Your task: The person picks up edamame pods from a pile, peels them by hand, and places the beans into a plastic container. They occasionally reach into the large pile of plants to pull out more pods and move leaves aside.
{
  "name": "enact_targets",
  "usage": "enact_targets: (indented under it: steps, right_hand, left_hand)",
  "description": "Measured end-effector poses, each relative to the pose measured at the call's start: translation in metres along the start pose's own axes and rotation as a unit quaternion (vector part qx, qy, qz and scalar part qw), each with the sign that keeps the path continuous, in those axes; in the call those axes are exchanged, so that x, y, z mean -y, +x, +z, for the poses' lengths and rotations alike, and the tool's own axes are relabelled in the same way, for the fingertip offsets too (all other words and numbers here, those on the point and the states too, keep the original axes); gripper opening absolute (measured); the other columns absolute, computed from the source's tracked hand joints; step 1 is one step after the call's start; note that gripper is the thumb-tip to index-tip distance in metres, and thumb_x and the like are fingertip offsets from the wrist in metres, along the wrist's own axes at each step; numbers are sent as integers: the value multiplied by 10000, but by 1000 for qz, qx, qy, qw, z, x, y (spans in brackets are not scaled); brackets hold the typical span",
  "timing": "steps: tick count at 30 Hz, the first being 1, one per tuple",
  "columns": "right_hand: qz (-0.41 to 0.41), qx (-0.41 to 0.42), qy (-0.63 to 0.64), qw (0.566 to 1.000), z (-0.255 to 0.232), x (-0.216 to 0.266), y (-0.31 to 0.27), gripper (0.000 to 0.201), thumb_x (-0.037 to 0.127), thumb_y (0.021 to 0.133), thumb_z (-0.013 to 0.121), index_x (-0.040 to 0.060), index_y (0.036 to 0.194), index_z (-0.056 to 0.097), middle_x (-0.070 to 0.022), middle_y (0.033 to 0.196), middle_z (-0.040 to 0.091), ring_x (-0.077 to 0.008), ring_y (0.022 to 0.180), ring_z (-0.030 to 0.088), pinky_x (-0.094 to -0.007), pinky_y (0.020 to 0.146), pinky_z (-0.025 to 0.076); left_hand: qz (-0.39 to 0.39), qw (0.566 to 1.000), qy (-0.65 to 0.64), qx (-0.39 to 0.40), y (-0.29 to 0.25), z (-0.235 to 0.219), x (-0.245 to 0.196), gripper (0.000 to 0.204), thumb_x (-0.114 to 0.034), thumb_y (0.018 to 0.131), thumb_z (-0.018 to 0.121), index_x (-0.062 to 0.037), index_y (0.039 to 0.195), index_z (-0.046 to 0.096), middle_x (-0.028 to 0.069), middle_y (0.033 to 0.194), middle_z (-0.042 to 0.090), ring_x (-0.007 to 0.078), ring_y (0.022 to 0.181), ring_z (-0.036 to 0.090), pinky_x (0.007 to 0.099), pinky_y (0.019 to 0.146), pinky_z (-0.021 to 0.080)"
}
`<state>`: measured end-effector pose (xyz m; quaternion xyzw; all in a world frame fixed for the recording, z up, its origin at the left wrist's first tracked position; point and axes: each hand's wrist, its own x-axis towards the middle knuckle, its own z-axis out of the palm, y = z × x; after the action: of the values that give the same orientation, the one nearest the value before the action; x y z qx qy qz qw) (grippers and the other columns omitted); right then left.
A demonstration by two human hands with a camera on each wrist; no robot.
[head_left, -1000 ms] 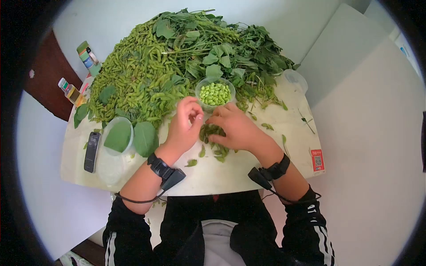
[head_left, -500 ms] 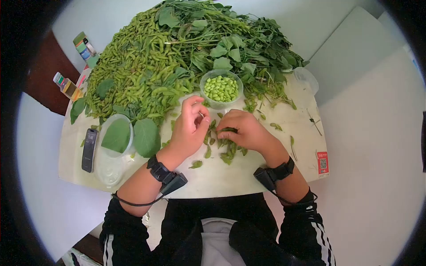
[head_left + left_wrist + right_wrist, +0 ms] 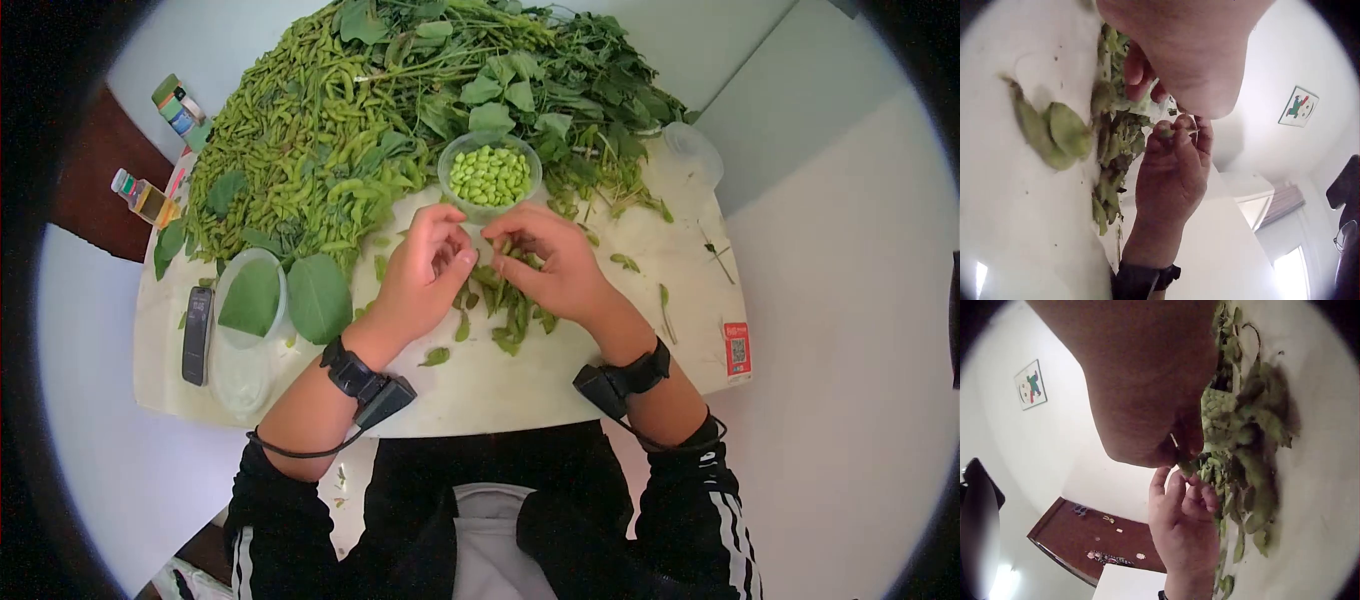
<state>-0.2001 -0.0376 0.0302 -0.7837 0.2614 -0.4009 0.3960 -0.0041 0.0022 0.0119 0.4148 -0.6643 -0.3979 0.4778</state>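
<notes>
One small green pod [image 3: 1186, 467] is pinched by the right hand [image 3: 558, 268]; any hold by the left hand [image 3: 422, 277] cannot be told.

head view high, facing forward and down over table [image 3: 490, 400]; wrist views low, close, tilted sideways — both share pods [image 3: 512, 330], left hand [image 3: 425, 272], right hand [image 3: 556, 264].

I had the right hand [image 3: 1169, 178] pinching a green pod [image 3: 1167, 133] in its fingers [image 3: 1189, 155], the left hand [image 3: 1188, 56] just beside it. Two plump pods [image 3: 1067, 131] lay touching on the near worktop [image 3: 1035, 215]; a loose heap of pods [image 3: 1109, 187] spread beyond. A framed picture [image 3: 1299, 106] hung on the far wall [image 3: 1275, 59].
</notes>
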Motion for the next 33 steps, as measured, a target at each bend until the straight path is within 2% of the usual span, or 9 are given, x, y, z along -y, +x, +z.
enact_targets:
  steps: [4,11,16,20,22,24,26,31,33]
  right_hand:
    - [58,-43,181,981,11,-9,-2,232,19,808,681,8,1021,592,-52,932,587,-113,810,577,-232,718,490]
    - [76,-44,156,984,14,-11,-4,186,91,864,654,17,1023,592,-7,802,579,-70,733,541,-232,642,466]
    - [58,60,-62,995,1,-2,-3,233,234,884,628,16,818,580,-110,587,536,-210,520,520,-323,511,410]
    - [42,66,-76,994,2,4,-4,289,263,869,634,11,748,559,-162,596,543,-302,523,532,-366,507,413]
    - [73,86,-58,992,2,7,-4,193,205,894,624,11,901,623,-48,588,530,-93,521,451,-270,483,366]
    - [73,87,-78,991,1,7,-2,177,193,887,624,17,887,630,-50,577,529,-98,499,441,-274,471,361]
    - [50,81,-77,992,1,7,-3,280,306,843,635,35,783,601,-146,594,571,-321,535,560,-374,511,430]
    - [32,115,-123,985,-5,11,-3,231,264,836,624,38,787,611,-140,592,564,-319,542,560,-375,516,434]
    - [53,114,-119,985,-5,11,1,216,250,835,617,39,789,616,-140,590,560,-318,540,555,-375,517,434]
  left_hand:
    - [36,998,-44,37,1,2,1,352,-36,899,559,-45,1208,390,50,970,539,106,844,520,231,725,425]
    - [-28,999,-30,21,-2,0,8,350,-52,896,591,-52,1200,417,49,1006,553,121,921,528,260,813,429]
    - [21,999,27,-1,-3,-2,2,321,-30,894,573,-51,1184,437,51,1001,551,126,921,531,262,818,432]
    - [36,999,13,4,-3,4,1,322,-9,875,569,-42,1173,451,51,956,568,118,849,538,253,753,439]
    - [71,997,17,-10,-5,4,0,321,6,859,575,-37,1159,468,52,906,586,109,766,544,241,679,447]
    - [53,999,7,11,-4,2,-2,331,19,858,564,-42,1167,463,56,903,584,113,761,540,237,683,445]
    - [22,999,5,30,-5,-1,-2,337,14,861,563,-43,1174,453,52,952,565,120,858,538,259,762,438]
    - [-4,998,20,61,-5,1,-4,332,-7,860,576,-35,1167,454,52,987,559,141,934,548,293,832,446]
    - [67,992,91,59,-4,1,-6,288,13,859,550,-26,1137,487,102,915,600,167,768,588,275,683,477]
